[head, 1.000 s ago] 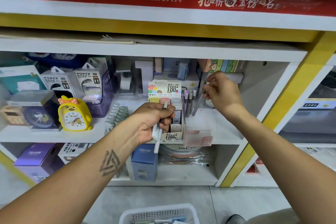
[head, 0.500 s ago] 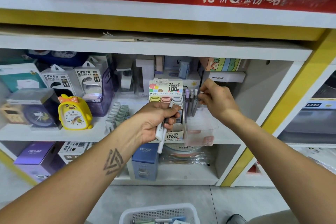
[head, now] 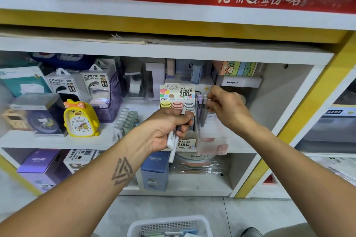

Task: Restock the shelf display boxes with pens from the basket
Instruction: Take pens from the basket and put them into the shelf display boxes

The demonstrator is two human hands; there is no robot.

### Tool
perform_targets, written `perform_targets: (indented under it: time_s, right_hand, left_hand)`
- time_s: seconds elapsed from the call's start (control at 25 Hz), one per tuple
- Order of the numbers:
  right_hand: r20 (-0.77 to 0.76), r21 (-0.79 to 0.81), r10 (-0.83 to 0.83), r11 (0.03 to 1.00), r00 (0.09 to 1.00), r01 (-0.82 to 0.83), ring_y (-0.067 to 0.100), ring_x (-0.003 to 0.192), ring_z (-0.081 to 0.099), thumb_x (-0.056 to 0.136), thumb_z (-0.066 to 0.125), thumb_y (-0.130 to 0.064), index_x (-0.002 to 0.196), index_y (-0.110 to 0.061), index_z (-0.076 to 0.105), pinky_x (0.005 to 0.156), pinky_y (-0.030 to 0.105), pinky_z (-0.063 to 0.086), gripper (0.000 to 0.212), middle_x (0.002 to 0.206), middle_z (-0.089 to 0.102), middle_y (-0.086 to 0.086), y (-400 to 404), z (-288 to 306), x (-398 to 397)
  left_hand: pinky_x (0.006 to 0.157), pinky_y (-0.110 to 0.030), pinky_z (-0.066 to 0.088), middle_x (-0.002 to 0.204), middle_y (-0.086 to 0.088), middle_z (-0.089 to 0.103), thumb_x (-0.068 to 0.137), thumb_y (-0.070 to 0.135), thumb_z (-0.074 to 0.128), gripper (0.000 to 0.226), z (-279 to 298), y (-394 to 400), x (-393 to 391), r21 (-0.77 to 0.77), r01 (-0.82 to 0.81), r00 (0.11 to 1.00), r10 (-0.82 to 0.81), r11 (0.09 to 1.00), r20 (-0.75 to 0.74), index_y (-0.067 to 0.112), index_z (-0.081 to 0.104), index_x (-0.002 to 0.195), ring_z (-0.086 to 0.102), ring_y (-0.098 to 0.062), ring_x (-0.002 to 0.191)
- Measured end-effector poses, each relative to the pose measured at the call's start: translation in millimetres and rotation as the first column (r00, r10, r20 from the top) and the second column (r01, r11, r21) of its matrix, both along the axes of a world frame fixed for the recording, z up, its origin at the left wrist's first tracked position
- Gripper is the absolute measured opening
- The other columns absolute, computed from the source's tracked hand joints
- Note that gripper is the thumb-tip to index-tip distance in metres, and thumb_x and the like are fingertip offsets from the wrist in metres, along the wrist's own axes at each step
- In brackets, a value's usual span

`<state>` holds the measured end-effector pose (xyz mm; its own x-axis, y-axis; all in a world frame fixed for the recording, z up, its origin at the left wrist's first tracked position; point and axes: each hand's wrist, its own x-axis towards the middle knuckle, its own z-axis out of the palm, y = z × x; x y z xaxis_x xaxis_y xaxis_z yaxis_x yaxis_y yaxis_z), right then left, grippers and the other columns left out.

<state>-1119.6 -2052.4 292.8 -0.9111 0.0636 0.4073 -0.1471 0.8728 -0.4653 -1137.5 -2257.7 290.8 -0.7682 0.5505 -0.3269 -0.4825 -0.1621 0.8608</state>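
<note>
My left hand [head: 167, 129] is closed around a white pen [head: 172, 138] held upright in front of the colourful lead display box [head: 179, 96] on the middle shelf. My right hand [head: 225, 107] pinches the top of a pale pen [head: 205, 110] that stands in the clear pen display box [head: 213, 140] just right of the lead box. Two or three purple and grey pens [head: 200, 106] stand in that clear box beside it. The white mesh basket [head: 169, 226] with several pens sits on the floor at the bottom edge.
A yellow duck alarm clock [head: 81, 119], power bank boxes [head: 94, 86] and a purple organiser stand left on the same shelf. CRUHRE boxes [head: 155, 170] sit on the lower shelf. A yellow-edged upright [head: 300, 113] bounds the bay on the right.
My right hand has moved down and left, bringing its pen into the clear box among the others. My left hand has stayed with its white pen, shifting slightly.
</note>
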Motion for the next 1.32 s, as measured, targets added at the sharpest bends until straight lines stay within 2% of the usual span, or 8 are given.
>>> perform_targets:
  time_s: [0.24,0.48,0.68,0.92,1.04,1.12,1.2,1.32]
  right_hand:
    - [0.002,0.164,-0.048,0.985,0.999,0.047,0.022,0.089,0.061,0.1,0.057,-0.021,0.106,-0.014,0.074,0.077,0.037,0.05,0.019,0.099,0.07,0.005,-8.3,5.3,2.0]
    - [0.329,-0.545,0.312,0.833,0.891,-0.09,0.013,0.055,0.052,0.087,0.076,-0.036,0.081,-0.008,0.075,0.049,0.024,0.037,0.029,0.062,0.063,0.007,-32.8,19.8,10.8]
    - [0.141,-0.855,0.159,0.517,0.977,0.04,0.022,0.059,0.057,0.091,0.066,-0.005,0.091,0.006,0.07,0.05,0.026,0.045,0.011,0.079,0.069,0.018,-14.2,28.5,5.3]
    - [0.007,-0.69,-0.121,0.718,0.993,0.093,0.013,0.048,0.056,0.096,0.058,0.0,0.099,0.002,0.068,0.049,0.022,0.05,0.01,0.066,0.063,0.009,8.2,25.6,1.9]
    - [-0.064,-0.52,-0.245,0.835,0.967,0.177,0.019,0.066,0.057,0.093,0.06,-0.007,0.103,-0.006,0.069,0.062,0.033,0.05,0.014,0.075,0.063,0.009,14.7,24.8,-2.4]
    - [-0.064,-0.193,-0.242,0.955,0.968,0.226,0.023,0.077,0.062,0.094,0.059,-0.015,0.113,-0.014,0.067,0.073,0.033,0.053,0.021,0.083,0.068,0.005,16.5,21.2,-0.7]
    - [-0.027,0.054,-0.19,0.98,0.981,0.191,0.032,0.087,0.065,0.097,0.055,-0.021,0.12,-0.017,0.057,0.08,0.042,0.055,0.023,0.093,0.07,0.008,13.8,13.0,0.9]
    - [-0.021,0.14,-0.14,0.98,0.99,0.142,0.038,0.086,0.063,0.1,0.052,-0.023,0.114,-0.019,0.045,0.076,0.05,0.055,0.017,0.097,0.07,0.012,11.0,1.6,-0.3]
  left_hand:
    - [0.05,-0.02,0.047,0.08,-0.016,0.065,0.091,-0.017,0.049,0.034,-0.9,-0.9,0.2,0.016,0.071,0.997,-0.071,0.997,-0.006,-0.013,0.056,0.124,0.053,-0.015,0.061]
    - [0.056,-0.021,0.052,0.094,-0.026,0.069,0.092,-0.016,0.049,0.026,5.2,0.9,6.9,0.018,0.101,0.987,-0.098,0.995,-0.128,-0.007,0.061,0.113,0.063,-0.018,0.068]
    - [0.091,-0.059,0.052,0.11,-0.028,0.069,0.094,-0.01,0.05,0.031,9.5,-2.2,6.6,0.072,0.086,0.994,-0.081,0.994,-0.073,0.002,0.054,0.123,0.069,-0.037,0.104]
    - [0.077,-0.069,0.053,0.109,-0.032,0.066,0.096,-0.012,0.048,0.034,5.8,-0.6,3.3,-0.029,-0.038,0.999,0.039,0.999,0.03,0.004,0.046,0.126,0.07,-0.048,0.091]
    - [0.046,-0.035,0.056,0.09,-0.025,0.07,0.099,-0.003,0.046,0.021,3.3,2.2,2.0,-0.166,-0.075,0.997,0.077,0.983,0.003,0.003,0.048,0.119,0.07,-0.035,0.061]
    - [0.033,-0.015,0.03,0.069,-0.02,0.065,0.1,0.007,0.049,0.011,2.0,5.1,1.4,-0.253,-0.067,0.997,0.052,0.965,-0.063,0.003,0.052,0.11,0.047,-0.019,0.036]
    - [0.034,-0.013,0.019,0.063,-0.015,0.06,0.099,0.019,0.05,0.015,1.3,7.0,1.0,-0.291,-0.028,0.997,0.005,0.956,-0.082,0.005,0.054,0.102,0.033,-0.014,0.033]
    - [0.036,-0.014,0.02,0.063,-0.013,0.059,0.091,0.029,0.043,0.022,4.8,5.1,2.6,-0.283,0.039,0.999,-0.041,0.958,-0.002,0.009,0.054,0.092,0.034,-0.016,0.038]
